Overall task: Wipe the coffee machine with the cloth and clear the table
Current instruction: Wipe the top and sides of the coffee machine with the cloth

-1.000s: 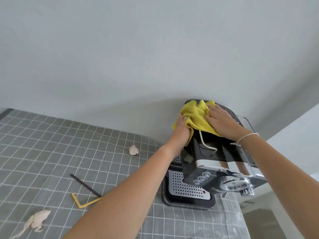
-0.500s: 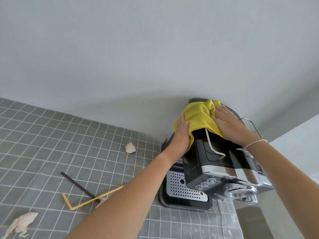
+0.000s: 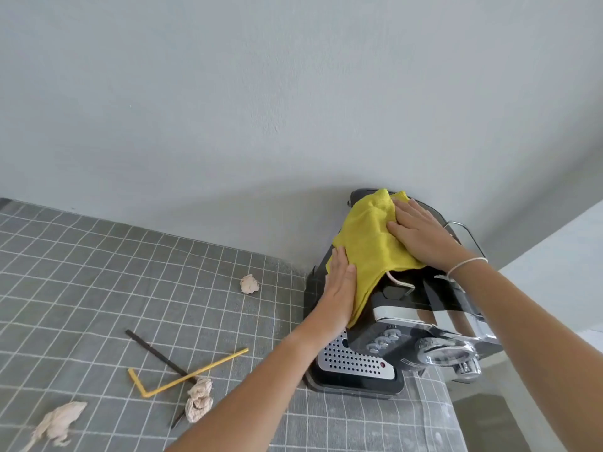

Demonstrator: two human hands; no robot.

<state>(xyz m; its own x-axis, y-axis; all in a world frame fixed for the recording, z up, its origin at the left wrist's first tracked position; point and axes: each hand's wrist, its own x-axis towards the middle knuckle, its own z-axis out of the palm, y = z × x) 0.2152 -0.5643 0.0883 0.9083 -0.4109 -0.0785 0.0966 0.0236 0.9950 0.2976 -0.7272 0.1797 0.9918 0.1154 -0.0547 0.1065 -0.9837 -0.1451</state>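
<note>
A black and chrome coffee machine (image 3: pixel 424 340) stands at the table's far right corner against the wall. A yellow cloth (image 3: pixel 368 243) is draped over its top and left side. My right hand (image 3: pixel 421 236) lies flat on the cloth on top of the machine, fingers spread. My left hand (image 3: pixel 339 288) presses flat against the cloth on the machine's left side. Loose on the grey checked tablecloth (image 3: pixel 98 272) lie three crumpled paper balls (image 3: pixel 249 283) (image 3: pixel 199 398) (image 3: pixel 57 422), a yellow bent straw (image 3: pixel 182 376) and a black straw (image 3: pixel 156 355).
A plain grey wall rises right behind the table and machine. The table's right edge runs just past the machine, with a white surface (image 3: pixel 561 265) beyond it. The machine's perforated drip tray (image 3: pixel 352 363) faces me.
The view has shifted, so more of the table shows. My left hand slid down the machine's left side with the cloth. My right hand stays pressed on the cloth on top.
</note>
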